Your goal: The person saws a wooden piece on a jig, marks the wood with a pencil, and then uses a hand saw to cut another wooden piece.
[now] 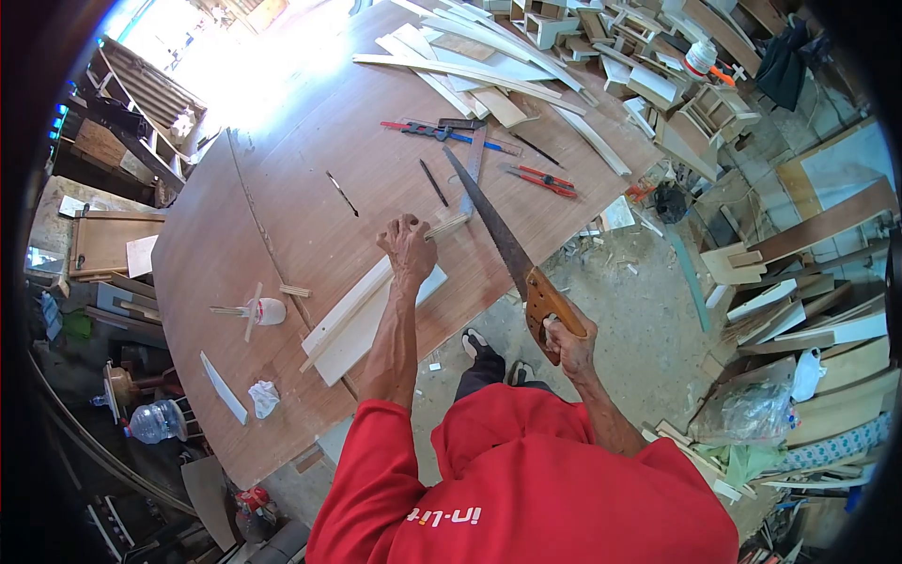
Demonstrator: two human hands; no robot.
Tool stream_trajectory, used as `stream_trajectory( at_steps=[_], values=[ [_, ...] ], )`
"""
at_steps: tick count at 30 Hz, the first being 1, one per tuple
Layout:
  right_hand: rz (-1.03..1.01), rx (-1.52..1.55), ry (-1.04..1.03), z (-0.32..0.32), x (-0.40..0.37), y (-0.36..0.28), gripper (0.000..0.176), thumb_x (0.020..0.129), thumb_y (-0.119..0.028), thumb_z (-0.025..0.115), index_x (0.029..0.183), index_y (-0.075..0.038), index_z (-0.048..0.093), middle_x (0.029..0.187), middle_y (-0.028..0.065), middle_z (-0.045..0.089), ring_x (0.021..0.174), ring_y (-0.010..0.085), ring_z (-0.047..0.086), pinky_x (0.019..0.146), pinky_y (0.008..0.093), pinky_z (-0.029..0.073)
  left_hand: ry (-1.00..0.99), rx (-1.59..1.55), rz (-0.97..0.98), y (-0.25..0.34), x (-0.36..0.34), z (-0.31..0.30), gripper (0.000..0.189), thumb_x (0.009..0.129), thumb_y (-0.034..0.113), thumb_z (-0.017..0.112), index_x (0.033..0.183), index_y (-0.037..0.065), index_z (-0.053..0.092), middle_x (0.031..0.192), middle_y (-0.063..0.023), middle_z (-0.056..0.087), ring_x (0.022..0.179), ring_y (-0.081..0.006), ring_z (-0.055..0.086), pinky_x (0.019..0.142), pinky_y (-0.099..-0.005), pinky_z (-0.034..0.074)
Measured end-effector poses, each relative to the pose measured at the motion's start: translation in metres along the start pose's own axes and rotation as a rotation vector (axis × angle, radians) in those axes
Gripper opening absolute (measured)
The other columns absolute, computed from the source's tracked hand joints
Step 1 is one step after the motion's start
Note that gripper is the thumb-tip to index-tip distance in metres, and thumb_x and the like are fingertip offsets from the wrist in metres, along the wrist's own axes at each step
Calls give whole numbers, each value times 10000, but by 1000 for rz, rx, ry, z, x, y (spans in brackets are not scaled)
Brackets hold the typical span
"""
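My right hand [570,344] is wrapped around the wooden handle of a handsaw [503,235], whose blade points up and away over the table's near edge. With bent fingers, my left hand [407,246] grips thin wooden strips [449,227] that stick out to its right, their ends close to the saw blade. Beneath my left forearm lie a white board [362,329] and a long pale wood strip [346,315]. A metal try square [475,164] rests just beyond the strips, beside a dark pencil-like stick [433,182].
On the brown table [282,188] lie a red utility knife [542,180], a blue tool [427,130] and a thin pen-like tool [342,193]. A white cup [270,311] with sticks stands at left. Long wood strips [470,80] cover the far end. Wood scraps [799,310] crowd the right.
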State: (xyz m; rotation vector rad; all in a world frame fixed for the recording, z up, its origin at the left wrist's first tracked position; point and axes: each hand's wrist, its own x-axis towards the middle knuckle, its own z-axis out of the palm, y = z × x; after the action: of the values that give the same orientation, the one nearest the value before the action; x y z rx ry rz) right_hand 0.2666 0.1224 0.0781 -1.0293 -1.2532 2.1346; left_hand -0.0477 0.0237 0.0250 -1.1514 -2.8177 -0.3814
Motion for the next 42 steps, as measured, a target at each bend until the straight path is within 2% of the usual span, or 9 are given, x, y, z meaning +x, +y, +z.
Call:
stream_trajectory(
  at_steps=[8,10,13,20,22,26,35,37,42],
  values=[
    [2,-16,-24,11,8,2,505,829,33,599,1329,11,536,667,-36,508,478,40,417,437,206,344,122,-497,-185,24,7,-42,239,765,160,675,984,74,634,927,-85,629,942,-267,604,962,-512,315],
    [1,-27,-43,17,10,1,501,829,37,596,1327,12,538,668,-35,510,480,39,418,438,204,343,421,-671,-145,23,13,-39,199,782,96,663,961,39,596,937,-83,630,912,-257,613,852,-434,438],
    [-37,-84,-58,23,11,0,502,832,37,591,1330,32,522,644,-38,489,473,45,409,435,210,355,442,-939,-126,24,19,-42,167,836,71,650,966,25,555,823,-73,626,798,-199,625,748,-353,494],
    [-52,-75,-68,29,21,6,481,832,26,601,1310,-12,563,669,-46,517,489,30,431,442,191,346,464,-830,-173,29,10,-60,197,885,114,659,943,23,494,748,-71,581,652,-129,567,560,-300,457],
    [-53,-91,-72,32,22,6,479,831,24,602,1308,-10,564,669,-46,518,490,29,433,441,190,347,467,-790,-225,30,6,-64,251,874,118,662,998,25,465,731,-145,583,595,-237,585,551,-383,471],
    [-64,-119,-65,37,26,8,478,829,24,601,1305,-5,565,666,-48,513,485,28,426,439,189,343,488,-761,-229,28,5,-62,255,871,125,686,934,33,458,689,-107,556,587,-171,560,517,-345,437],
    [-5,-75,-76,50,38,3,489,830,23,600,1314,28,536,641,-44,469,467,50,402,435,213,364,388,-762,-390,18,11,-57,231,878,98,656,967,16,459,675,-135,546,575,-296,566,550,-417,440],
    [14,-46,-69,56,43,1,492,832,20,598,1319,28,531,635,-46,458,465,52,398,435,213,366,259,-749,-430,13,12,-53,241,899,107,594,1052,-30,466,854,-224,566,756,-400,587,672,-479,457],
    [113,97,-75,66,55,2,308,853,-36,609,1157,17,601,590,-54,361,455,64,365,449,250,372,233,-698,-359,2,11,-53,241,926,125,519,1079,-60,494,977,-262,537,922,-426,544,792,-504,424]
  ],
)
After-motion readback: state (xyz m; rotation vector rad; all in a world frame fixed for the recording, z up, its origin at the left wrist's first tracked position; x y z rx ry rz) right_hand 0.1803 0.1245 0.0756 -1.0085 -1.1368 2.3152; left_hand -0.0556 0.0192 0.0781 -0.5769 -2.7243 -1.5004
